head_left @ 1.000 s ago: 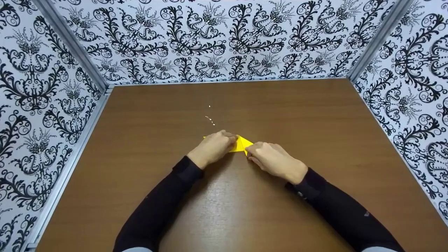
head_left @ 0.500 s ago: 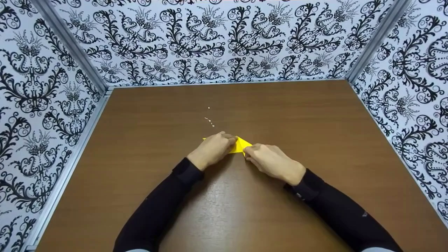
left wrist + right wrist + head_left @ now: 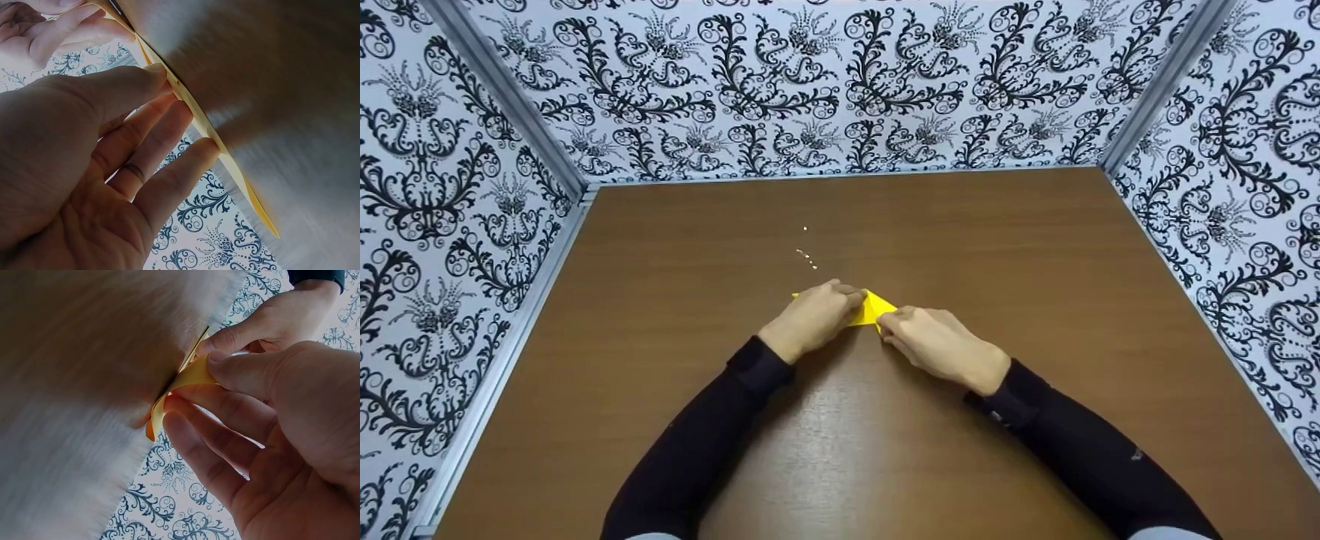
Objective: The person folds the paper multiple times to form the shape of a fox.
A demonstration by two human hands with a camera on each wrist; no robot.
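On the table, a folded piece of yellow paper (image 3: 876, 306) lies between the two hands, its middle forming a pointed, triangular part. The left hand (image 3: 814, 321) covers the paper's left portion. In the left wrist view its thumb and fingertips (image 3: 206, 151) press the thin paper edge flat on the tabletop, without curling round it. The right hand (image 3: 945, 341) holds the paper's right end. The right wrist view shows a raised, bent yellow flap (image 3: 194, 374) pinched between the right thumb (image 3: 236, 371) and the fingers. Much of the paper is hidden under both hands.
The brown wooden table (image 3: 997, 247) has a few small white specks (image 3: 808, 258) beyond the left hand. Patterned black-and-white walls (image 3: 780, 82) with grey metal edges enclose the table at the back and both sides.
My right hand has shifted slightly to the left with the paper's right end, and less of the paper shows beside its fingertips. The left hand keeps its place on the paper.
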